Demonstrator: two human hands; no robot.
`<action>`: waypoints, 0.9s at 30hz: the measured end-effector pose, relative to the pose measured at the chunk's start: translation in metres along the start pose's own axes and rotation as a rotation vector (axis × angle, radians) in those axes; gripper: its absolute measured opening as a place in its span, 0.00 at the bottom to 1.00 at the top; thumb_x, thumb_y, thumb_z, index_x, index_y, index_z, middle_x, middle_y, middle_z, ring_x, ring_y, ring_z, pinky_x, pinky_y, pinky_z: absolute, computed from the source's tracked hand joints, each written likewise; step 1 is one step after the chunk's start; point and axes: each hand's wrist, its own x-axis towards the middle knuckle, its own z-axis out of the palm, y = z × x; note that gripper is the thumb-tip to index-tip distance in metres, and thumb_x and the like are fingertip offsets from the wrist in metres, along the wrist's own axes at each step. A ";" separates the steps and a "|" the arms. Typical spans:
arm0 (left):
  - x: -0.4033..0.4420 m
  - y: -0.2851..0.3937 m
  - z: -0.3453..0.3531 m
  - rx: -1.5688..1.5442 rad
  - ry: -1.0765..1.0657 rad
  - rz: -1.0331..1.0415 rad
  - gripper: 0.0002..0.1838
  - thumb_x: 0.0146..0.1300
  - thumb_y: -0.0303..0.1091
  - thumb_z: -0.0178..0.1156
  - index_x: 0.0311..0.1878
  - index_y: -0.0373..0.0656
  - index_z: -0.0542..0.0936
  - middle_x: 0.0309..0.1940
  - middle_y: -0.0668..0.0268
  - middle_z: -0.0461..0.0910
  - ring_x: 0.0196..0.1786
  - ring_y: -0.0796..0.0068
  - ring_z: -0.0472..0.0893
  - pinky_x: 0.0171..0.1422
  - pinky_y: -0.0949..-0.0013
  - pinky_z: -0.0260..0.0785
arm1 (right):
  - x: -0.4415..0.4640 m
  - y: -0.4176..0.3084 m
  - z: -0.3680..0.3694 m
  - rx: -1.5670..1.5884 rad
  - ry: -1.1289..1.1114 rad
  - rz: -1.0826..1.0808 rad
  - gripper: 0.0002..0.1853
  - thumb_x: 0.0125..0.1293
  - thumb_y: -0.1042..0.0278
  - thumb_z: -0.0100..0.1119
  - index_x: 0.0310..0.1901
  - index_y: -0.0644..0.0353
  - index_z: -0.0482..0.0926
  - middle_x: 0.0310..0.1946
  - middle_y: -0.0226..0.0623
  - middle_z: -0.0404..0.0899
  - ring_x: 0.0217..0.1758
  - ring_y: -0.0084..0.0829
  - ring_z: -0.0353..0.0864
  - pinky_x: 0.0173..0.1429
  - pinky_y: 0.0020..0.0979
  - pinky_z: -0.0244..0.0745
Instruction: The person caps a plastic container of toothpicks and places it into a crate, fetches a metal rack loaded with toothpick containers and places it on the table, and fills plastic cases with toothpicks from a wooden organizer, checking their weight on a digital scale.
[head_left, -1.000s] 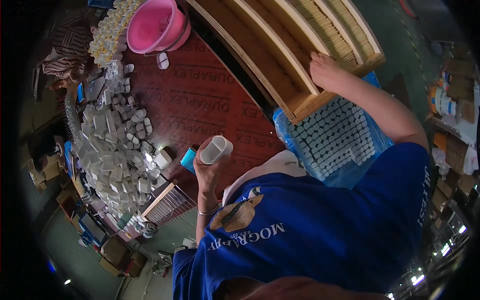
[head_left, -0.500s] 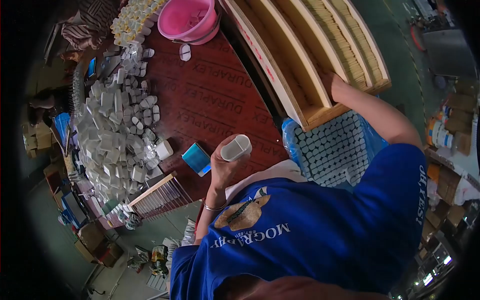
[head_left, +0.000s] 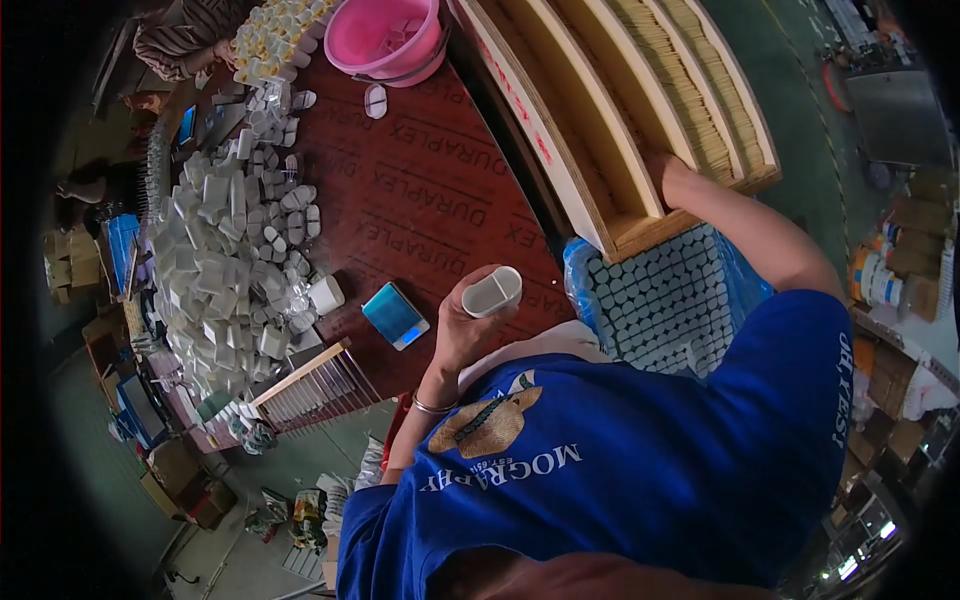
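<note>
My left hand (head_left: 472,318) is wrapped around a white oval plastic container (head_left: 493,292) whose open top shows a divider, held above the red table (head_left: 410,170). My right hand (head_left: 676,184) reaches into a compartment of the long wooden rack (head_left: 628,238); its fingers are hidden behind the partition. Thin pale sticks (head_left: 690,100) stand packed in the neighbouring compartments. On the table left of my left hand lies a blue box-like device (head_left: 392,312) with a lit screen.
A large heap of white plastic containers (head_left: 215,270) covers the table's left side. Behind stand a pink bucket (head_left: 385,40) and yellow-white pieces (head_left: 275,40), beside another person's hand (head_left: 226,52). Below the rack sits a blue-lined crate (head_left: 660,300) of white-topped items. A comb-like rack (head_left: 315,385) is at the near edge.
My left hand has moved slightly right with the white container. My right hand stays in the rack. The other person's hand has come into view by the yellow-white pieces.
</note>
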 end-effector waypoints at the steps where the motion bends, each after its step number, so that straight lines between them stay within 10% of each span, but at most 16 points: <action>1: 0.000 0.001 0.000 -0.004 -0.004 0.002 0.27 0.57 0.25 0.70 0.61 0.38 0.74 0.48 0.67 0.82 0.51 0.78 0.80 0.57 0.72 0.74 | -0.001 0.000 0.000 0.003 0.000 -0.001 0.27 0.68 0.59 0.50 0.67 0.58 0.67 0.66 0.46 0.67 0.68 0.42 0.67 0.70 0.41 0.63; 16: 0.000 0.002 -0.002 -0.043 -0.050 -0.066 0.31 0.55 0.30 0.73 0.62 0.39 0.72 0.48 0.67 0.81 0.49 0.77 0.81 0.53 0.72 0.77 | -0.005 -0.008 -0.014 0.083 0.041 0.039 0.26 0.67 0.58 0.50 0.64 0.59 0.71 0.61 0.45 0.73 0.64 0.42 0.73 0.69 0.38 0.65; 20: 0.002 0.001 -0.003 -0.069 -0.065 0.001 0.27 0.57 0.27 0.70 0.60 0.39 0.74 0.49 0.68 0.81 0.51 0.78 0.80 0.58 0.71 0.74 | -0.026 -0.027 -0.071 0.505 0.214 0.118 0.24 0.68 0.62 0.49 0.62 0.62 0.73 0.56 0.46 0.78 0.61 0.43 0.75 0.66 0.40 0.68; 22: 0.003 0.004 -0.004 -0.046 -0.060 -0.016 0.26 0.57 0.28 0.70 0.59 0.39 0.74 0.49 0.68 0.81 0.51 0.78 0.80 0.58 0.71 0.74 | -0.034 -0.034 -0.101 -0.572 -0.573 0.041 0.16 0.67 0.70 0.46 0.53 0.65 0.77 0.44 0.45 0.83 0.54 0.45 0.79 0.57 0.44 0.73; 27: 0.018 0.015 0.000 0.042 -0.086 0.061 0.26 0.57 0.29 0.70 0.59 0.39 0.74 0.47 0.68 0.81 0.49 0.79 0.79 0.56 0.72 0.74 | -0.080 -0.033 -0.132 -0.239 -0.148 0.242 0.07 0.61 0.75 0.52 0.42 0.62 0.75 0.39 0.45 0.83 0.46 0.43 0.83 0.48 0.40 0.76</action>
